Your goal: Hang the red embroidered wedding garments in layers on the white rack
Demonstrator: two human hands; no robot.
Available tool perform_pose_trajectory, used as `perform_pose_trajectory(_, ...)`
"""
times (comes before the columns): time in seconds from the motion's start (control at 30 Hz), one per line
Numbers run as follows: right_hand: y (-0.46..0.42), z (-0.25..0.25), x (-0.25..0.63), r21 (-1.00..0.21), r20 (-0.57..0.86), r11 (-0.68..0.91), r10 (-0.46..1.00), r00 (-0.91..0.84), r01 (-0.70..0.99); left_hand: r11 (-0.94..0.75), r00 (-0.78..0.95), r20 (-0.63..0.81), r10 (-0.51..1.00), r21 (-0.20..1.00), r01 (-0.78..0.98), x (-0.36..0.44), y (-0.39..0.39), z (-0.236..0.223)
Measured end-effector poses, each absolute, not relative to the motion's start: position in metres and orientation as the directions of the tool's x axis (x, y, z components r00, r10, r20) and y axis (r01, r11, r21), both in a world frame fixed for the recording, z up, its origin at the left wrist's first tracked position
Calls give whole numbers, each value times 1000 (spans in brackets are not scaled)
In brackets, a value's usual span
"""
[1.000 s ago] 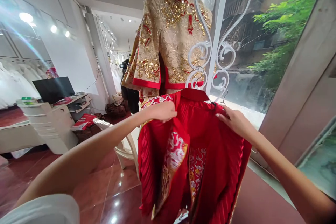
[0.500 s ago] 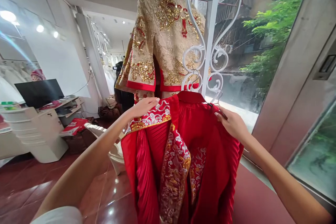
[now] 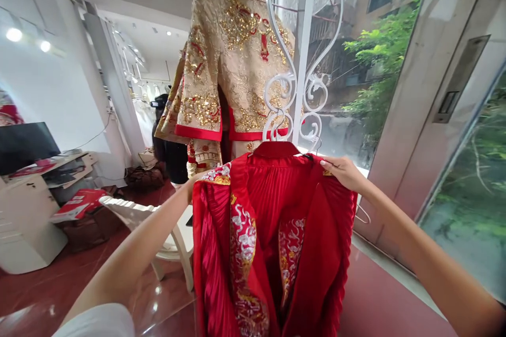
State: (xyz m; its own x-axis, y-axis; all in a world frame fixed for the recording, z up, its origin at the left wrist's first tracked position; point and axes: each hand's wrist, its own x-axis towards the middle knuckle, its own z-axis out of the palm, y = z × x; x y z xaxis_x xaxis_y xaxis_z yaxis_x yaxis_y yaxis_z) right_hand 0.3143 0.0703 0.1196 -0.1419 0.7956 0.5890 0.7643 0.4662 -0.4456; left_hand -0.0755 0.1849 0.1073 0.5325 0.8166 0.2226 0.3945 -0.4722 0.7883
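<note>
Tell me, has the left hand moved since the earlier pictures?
Yes, the left hand has moved left, farther from the white stand, out along the red jacket.

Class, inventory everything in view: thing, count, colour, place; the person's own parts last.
Pleated embroidered satin garment: 1, red, centre front
Sequinned, red-hemmed jacket: 1, cream-gold, hanging behind
Scrolled metal rack: 1, white, before jacket's right side
Flat monitor: 1, black, far left
Boxy cabinet: 1, white, below monitor
Curved-back chair: 1, white, left of garment
Flat package: 1, red-white, beside cabinet
Lit round lamps: 2, white, upper left
Leafy tree: count unclear, green, outdoors
Left hand: 1, bare, at garment's left edge
Right hand: 1, bare, gripping garment's right shoulder
</note>
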Motion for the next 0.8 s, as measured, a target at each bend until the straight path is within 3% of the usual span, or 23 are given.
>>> perform_pose_trajectory(0.13,70,119,312,-515,584,452,807,-89,728,-502,694,101,713,764,405,-69,192,148)
perform_pose_trajectory(0.23,70,120,310,-566,568,435,821,-52,700,-703,742,272,613,617,355,-40,178,177)
perform_pose_trajectory(0.3,72,121,308,-610,557,419,831,-12,672,-816,709,426,562,426,391,-17,165,180)
perform_pose_trajectory(0.4,74,123,304,-688,569,418,818,83,594,-860,645,582,496,223,460,5,153,168)
perform_pose_trajectory(0.63,75,126,293,-846,533,484,773,344,223,-863,603,641,476,209,460,-1,164,154)
perform_pose_trajectory(0.73,81,134,297,-939,344,313,869,357,142,-857,578,647,497,261,445,-5,165,155)
perform_pose_trajectory(0.8,85,139,302,-971,188,139,946,266,193,-852,579,633,514,300,428,-7,163,155)
